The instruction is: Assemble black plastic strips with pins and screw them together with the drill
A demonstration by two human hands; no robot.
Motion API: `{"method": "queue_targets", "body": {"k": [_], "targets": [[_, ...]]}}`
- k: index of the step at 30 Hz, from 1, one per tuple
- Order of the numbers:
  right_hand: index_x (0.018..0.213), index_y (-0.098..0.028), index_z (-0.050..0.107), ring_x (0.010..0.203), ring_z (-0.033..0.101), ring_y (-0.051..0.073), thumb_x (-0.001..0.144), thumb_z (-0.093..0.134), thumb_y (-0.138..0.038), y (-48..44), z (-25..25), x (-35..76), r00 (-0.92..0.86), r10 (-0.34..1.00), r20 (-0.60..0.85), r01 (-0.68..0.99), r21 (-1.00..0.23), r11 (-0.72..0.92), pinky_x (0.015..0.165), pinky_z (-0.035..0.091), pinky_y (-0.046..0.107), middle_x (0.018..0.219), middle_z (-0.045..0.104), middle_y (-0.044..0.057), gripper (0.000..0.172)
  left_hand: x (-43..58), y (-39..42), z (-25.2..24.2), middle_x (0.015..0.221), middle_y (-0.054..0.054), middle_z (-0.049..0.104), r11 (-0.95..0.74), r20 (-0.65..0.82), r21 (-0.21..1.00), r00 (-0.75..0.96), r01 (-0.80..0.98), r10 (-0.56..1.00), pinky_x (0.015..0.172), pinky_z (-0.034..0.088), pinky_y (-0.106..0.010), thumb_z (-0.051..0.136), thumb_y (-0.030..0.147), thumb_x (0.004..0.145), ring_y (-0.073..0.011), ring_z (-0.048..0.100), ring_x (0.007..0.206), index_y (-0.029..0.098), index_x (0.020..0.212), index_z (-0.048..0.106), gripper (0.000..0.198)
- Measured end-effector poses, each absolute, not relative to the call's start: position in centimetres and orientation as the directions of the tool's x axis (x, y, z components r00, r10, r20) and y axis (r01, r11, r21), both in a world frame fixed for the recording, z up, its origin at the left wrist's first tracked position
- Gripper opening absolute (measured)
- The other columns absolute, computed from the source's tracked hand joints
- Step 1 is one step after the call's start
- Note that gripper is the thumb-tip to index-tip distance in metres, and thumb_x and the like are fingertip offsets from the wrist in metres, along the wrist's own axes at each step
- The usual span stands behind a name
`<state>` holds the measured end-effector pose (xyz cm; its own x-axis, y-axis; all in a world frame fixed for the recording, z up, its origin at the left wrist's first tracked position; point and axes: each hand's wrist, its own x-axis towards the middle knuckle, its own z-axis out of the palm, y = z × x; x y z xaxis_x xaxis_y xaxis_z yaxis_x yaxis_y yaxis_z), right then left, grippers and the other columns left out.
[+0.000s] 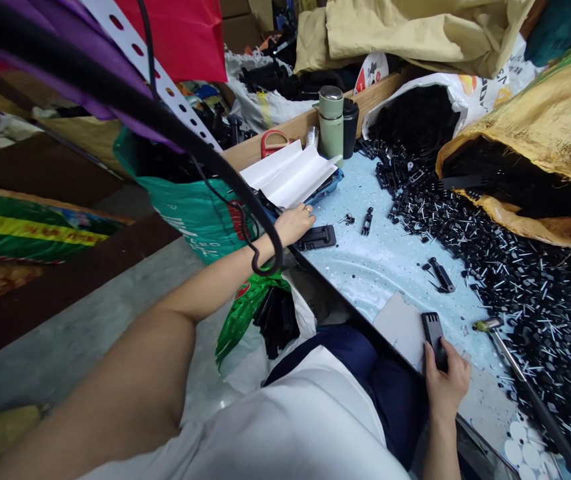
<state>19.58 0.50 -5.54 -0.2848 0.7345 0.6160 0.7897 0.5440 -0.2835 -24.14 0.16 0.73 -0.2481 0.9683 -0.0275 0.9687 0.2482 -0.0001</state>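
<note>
My right hand (448,380) is closed on a flat black plastic piece (433,330) with slots at its far end. The piece lies over a grey card (400,323) at the table's near edge. At the far left of the table, my left hand (293,225) has its fingers bent beside white folded paper (298,173) on a blue tray (333,183). Its fingertips are hidden, and I cannot make out what they hold. Just below that hand lies a black rectangular holder (317,237). Small black clip-like parts (367,221) and another one (441,275) lie on the blue tabletop (360,267).
A big pile of black parts and metal pins (530,293) covers the right side. There, a hammer (520,373) lies near white discs (523,443). Behind stand a green flask (331,127), red-handled scissors (274,143) and sacks (540,147). A black hooked rod (205,153) crosses the upper left.
</note>
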Motion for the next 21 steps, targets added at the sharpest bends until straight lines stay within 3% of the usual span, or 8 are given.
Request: {"method": "queue_targets", "body": {"k": [5, 9, 13, 14, 16, 18, 21], "targets": [[0.092, -0.012, 0.063, 0.075, 0.058, 0.015, 0.081, 0.057, -0.039, 0.4, -5.4, 19.5, -0.282, 0.749, 0.599, 0.792, -0.296, 0.534, 0.072, 0.042, 0.028, 0.085, 0.067, 0.009, 0.03, -24.8, 1.0, -0.3, 0.088, -0.018, 0.061, 0.2, -0.119, 0.062, -0.192, 0.978, 0.974, 0.08, 0.046, -0.036, 0.041, 0.004, 0.076, -0.028, 0.052, 0.102, 0.013, 0.061, 0.059, 0.025], [0.091, -0.012, 0.063, 0.076, 0.058, 0.016, 0.081, 0.056, -0.039, 0.4, -5.4, 19.5, -0.276, 0.743, 0.61, 0.796, -0.288, 0.533, 0.072, 0.042, 0.028, 0.085, 0.067, 0.009, 0.03, -25.1, 2.4, -0.1, 0.077, -0.015, 0.062, 0.338, -0.057, 0.412, -0.347, 0.846, 0.936, 0.084, 0.045, -0.037, 0.049, 0.006, 0.072, -0.0262, 0.058, 0.094, 0.013, 0.057, 0.056, 0.018], [0.09, -0.013, 0.063, 0.075, 0.057, 0.016, 0.081, 0.055, -0.043, 0.4, -5.6, 19.7, -0.266, 0.763, 0.589, 0.796, -0.312, 0.518, 0.072, 0.041, 0.029, 0.084, 0.067, 0.009, 0.033, -23.8, 3.7, 0.3, 0.077, -0.008, 0.063, 0.366, -0.032, 0.624, -0.445, 0.69, 0.895, 0.069, 0.051, -0.028, 0.047, 0.018, 0.081, -0.0161, 0.062, 0.071, 0.013, 0.078, 0.059, 0.013], [0.09, -0.013, 0.063, 0.075, 0.057, 0.016, 0.081, 0.055, -0.043, 0.5, -5.7, 19.7, -0.26, 0.77, 0.583, 0.797, -0.32, 0.512, 0.072, 0.041, 0.029, 0.084, 0.067, 0.009, 0.033, -23.3, 4.0, 0.3, 0.076, -0.007, 0.063, 0.378, -0.067, 0.723, -0.485, 0.578, 0.872, 0.064, 0.051, -0.026, 0.046, 0.019, 0.083, -0.0136, 0.061, 0.065, 0.013, 0.081, 0.058, 0.014], [0.091, -0.012, 0.063, 0.076, 0.057, 0.016, 0.081, 0.055, -0.043, 0.5, -5.8, 19.8, -0.264, 0.766, 0.586, 0.795, -0.317, 0.517, 0.072, 0.041, 0.029, 0.085, 0.067, 0.009, 0.033, -22.2, 4.5, 0.3, 0.07, -0.005, 0.062, 0.377, -0.214, 0.906, -0.565, 0.19, 0.797, 0.06, 0.051, -0.023, 0.049, 0.017, 0.082, -0.0101, 0.059, 0.057, 0.012, 0.079, 0.056, 0.009], [0.091, -0.012, 0.063, 0.076, 0.057, 0.016, 0.081, 0.055, -0.042, 0.5, -5.9, 19.8, -0.27, 0.761, 0.59, 0.794, -0.311, 0.522, 0.072, 0.041, 0.029, 0.085, 0.067, 0.009, 0.033, -21.4, 4.9, 0.1, 0.064, -0.003, 0.059, 0.333, -0.363, 0.929, -0.584, -0.163, 0.726, 0.061, 0.051, -0.022, 0.053, 0.012, 0.078, -0.009, 0.058, 0.056, 0.012, 0.072, 0.054, 0.006], [0.091, -0.013, 0.063, 0.076, 0.057, 0.016, 0.08, 0.055, -0.044, 0.5, -6.0, 19.9, -0.249, 0.784, 0.568, 0.803, -0.332, 0.496, 0.072, 0.042, 0.03, 0.085, 0.067, 0.009, 0.034, -20.9, 5.4, -0.5, 0.06, -0.001, 0.055, 0.323, -0.408, 0.913, -0.605, -0.25, 0.684, 0.064, 0.051, -0.022, 0.053, 0.009, 0.078, -0.0092, 0.059, 0.057, 0.014, 0.068, 0.05, 0.011]]}}
